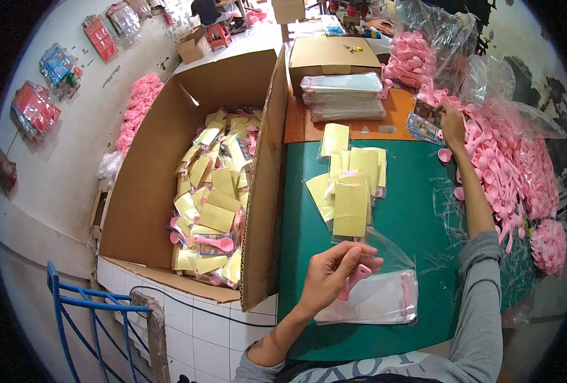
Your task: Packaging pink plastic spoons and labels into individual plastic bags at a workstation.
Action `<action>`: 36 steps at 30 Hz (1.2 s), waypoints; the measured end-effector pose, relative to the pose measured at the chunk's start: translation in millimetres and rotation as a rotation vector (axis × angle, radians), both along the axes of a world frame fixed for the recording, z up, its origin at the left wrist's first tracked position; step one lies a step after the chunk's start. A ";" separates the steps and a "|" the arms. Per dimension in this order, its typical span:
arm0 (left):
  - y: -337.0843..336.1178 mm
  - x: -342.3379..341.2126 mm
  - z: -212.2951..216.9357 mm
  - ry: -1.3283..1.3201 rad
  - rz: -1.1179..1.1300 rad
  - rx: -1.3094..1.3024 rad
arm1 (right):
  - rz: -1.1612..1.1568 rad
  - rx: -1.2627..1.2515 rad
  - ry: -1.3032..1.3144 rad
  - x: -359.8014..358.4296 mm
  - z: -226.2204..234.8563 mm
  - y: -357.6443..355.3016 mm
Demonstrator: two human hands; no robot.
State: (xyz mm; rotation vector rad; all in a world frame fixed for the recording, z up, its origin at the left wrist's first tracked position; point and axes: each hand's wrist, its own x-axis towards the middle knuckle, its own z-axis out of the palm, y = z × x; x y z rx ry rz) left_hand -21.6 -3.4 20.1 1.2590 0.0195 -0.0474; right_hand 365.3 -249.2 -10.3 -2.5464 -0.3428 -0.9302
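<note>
Over the near part of the green tabletop [424,191], my left hand [334,271] is closed on a pink plastic spoon [355,282] and a thin clear bag [392,250]. Part of the spoon is hidden by the fingers. Beneath that hand lies a stack of clear plastic bags [389,300]. My right hand [452,126] reaches far right, with its fingers on the small printed cards [424,123]. Ahead of my left hand, several filled bags with yellow cards [351,204] lie overlapping.
A large open cardboard box [263,191] at left holds many filled packets [216,217]. Pink spoons [497,166] heap along the right edge. More clear bags [344,96] are stacked before a closed carton [334,54]. A blue metal rail [92,303] stands lower left.
</note>
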 end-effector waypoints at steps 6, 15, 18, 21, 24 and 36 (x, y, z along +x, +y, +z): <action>0.4 3.7 -4.1 0.012 0.028 -0.014 | 0.659 0.239 0.280 -189.9 105.5 43.5; -8.4 1.4 -6.0 -0.010 -0.001 0.092 | 0.829 0.005 0.351 -311.7 118.7 45.6; -9.7 0.7 -10.0 -0.046 -0.054 0.153 | 0.887 -0.060 0.364 -311.9 115.4 46.7; -7.2 -0.8 -5.2 -0.043 -0.095 0.127 | 0.829 0.005 0.332 -313.2 118.8 45.2; -5.1 1.5 1.5 -0.025 -0.111 0.132 | 0.681 0.212 0.253 -314.6 123.8 37.8; -10.7 -1.4 -9.7 -0.096 -0.102 0.312 | 0.888 0.024 0.481 -317.7 109.0 55.1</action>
